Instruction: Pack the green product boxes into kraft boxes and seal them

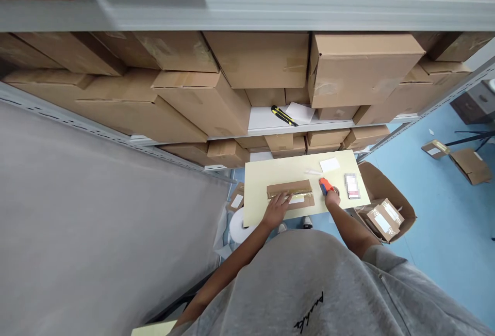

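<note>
A flat cardboard box lies on the pale yellow table, with a strip of shiny tape along its length and a white label near its front edge. My left hand rests on the box's left part, fingers stretched out over the tape. Just right of the box, my right hand is closed around an orange and blue tape dispenser; a tape roll shows beside the fingers. The dispenser is apart from the box.
A white card and a printed packet lie on the table. An open carton with taped parcels stands at its right. Beyond, shelves hold many cardboard boxes and a yellow-black box cutter. A white roll stands at lower left.
</note>
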### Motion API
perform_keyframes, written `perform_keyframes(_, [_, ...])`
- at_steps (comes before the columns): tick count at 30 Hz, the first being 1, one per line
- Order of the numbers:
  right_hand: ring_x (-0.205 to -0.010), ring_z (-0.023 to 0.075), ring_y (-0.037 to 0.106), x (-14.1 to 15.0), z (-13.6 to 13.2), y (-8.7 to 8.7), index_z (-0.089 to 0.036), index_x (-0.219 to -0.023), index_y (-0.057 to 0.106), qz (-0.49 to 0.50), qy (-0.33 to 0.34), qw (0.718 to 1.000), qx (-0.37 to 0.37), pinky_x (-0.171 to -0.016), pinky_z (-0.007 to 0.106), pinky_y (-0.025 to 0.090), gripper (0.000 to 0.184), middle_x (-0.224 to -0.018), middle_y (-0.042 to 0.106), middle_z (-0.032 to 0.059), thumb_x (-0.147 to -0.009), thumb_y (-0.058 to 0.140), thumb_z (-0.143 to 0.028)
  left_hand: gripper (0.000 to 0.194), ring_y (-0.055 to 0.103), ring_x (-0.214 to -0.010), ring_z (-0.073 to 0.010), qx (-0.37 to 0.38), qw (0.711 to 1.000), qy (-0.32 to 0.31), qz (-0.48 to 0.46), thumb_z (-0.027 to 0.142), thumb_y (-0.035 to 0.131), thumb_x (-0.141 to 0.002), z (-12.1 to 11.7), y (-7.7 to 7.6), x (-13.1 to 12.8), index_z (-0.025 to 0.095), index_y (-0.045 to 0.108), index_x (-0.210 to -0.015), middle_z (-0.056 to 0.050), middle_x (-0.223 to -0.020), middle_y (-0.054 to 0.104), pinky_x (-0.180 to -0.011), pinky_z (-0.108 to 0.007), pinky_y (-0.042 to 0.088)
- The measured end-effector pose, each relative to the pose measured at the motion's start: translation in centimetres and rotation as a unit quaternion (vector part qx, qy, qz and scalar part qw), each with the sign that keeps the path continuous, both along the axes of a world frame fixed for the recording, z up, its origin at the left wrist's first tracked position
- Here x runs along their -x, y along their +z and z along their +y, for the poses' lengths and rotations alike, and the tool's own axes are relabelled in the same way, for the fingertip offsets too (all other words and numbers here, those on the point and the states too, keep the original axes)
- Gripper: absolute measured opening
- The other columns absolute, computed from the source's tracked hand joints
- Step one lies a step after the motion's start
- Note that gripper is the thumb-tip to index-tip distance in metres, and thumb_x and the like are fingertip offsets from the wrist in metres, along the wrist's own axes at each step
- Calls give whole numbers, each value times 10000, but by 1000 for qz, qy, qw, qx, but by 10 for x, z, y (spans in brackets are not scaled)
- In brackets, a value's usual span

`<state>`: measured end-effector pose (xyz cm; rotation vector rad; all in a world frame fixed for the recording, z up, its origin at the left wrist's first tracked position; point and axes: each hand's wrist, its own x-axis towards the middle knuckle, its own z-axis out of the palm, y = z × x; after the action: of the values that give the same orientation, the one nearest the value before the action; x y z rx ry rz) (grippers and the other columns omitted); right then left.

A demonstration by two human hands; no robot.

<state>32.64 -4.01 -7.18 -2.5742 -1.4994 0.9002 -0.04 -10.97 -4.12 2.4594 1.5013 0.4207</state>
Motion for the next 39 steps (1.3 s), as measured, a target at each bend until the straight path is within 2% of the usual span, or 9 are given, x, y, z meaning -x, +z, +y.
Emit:
perform_keyframes(5, [-889,261,675,-9,8,29,-198,-1005,699,91,-21,994,-64,-772,339,500,213,-967,760,110,-942,637,-392,513,622,-1408,-294,38,996,19,-84,275,453,-1116,9,16,1,283,613,-1604,-116,-1542,667,-1223,-481,499])
perform_keyframes(9, [-789,239,604,-8,14,75,-235,-865,631,304,-33,929,-210,-718,319,496,370,-789,676,43,-898,582,-601,493,629,-1398,-294,101,965,95,-221,434,434,-1139,25,29,-3,267,646,-1552,-114,-1476,705,-1216,-487,505])
perform_keyframes(14, [-641,165,399,20,17,143,-258,-677,447,364,25,892,-268,-605,291,380,622,-643,438,-23,-931,510,-822,694,750,-1196,-302,256,821,223,-460,719,378,-1089,61,61,-13,198,762,-1338,-153,-1305,797,-982,-429,617])
perform_keyframes(16, [-623,151,343,36,17,165,-262,-644,386,364,51,888,-277,-580,286,346,702,-623,371,-30,-919,480,-901,782,783,-1055,-295,334,757,217,-518,821,396,-1033,73,79,-15,173,799,-1206,-167,-1193,826,-860,-395,625])
perform_keyframes(19, [-596,135,274,57,16,188,-266,-612,311,377,88,880,-276,-538,281,286,782,-598,291,-38,-888,445,-984,816,781,-947,-272,382,713,178,-561,893,475,-957,81,109,-10,164,817,-1084,-159,-1063,833,-776,-348,596])
perform_keyframes(24, [-572,123,249,74,15,204,-271,-587,284,385,125,879,-254,-509,284,235,817,-586,257,-41,-861,425,-1028,650,738,-859,-236,346,731,148,-569,821,666,-891,72,142,3,193,808,-982,-91,-916,802,-728,-313,547])
perform_keyframes(29, [-572,116,235,83,14,203,-273,-579,262,388,141,879,-239,-514,282,209,829,-595,225,-49,-841,462,-1034,482,693,-826,-214,328,758,129,-549,687,789,-841,63,153,12,206,772,-862,-49,-854,774,-747,-312,521])
perform_keyframes(34, [-573,118,206,88,15,207,-270,-560,228,352,173,890,-235,-523,285,203,832,-580,189,-49,-875,447,-1007,460,656,-775,-200,322,755,138,-554,646,854,-779,54,149,17,204,727,-769,-27,-768,723,-769,-327,523])
perform_keyframes(39, [-552,136,298,86,20,224,-245,-531,306,205,261,914,-233,-562,307,236,812,-531,296,-20,-986,387,-913,479,611,-723,-187,275,742,205,-575,653,869,-742,38,127,30,213,683,-708,-14,-707,662,-721,-322,504])
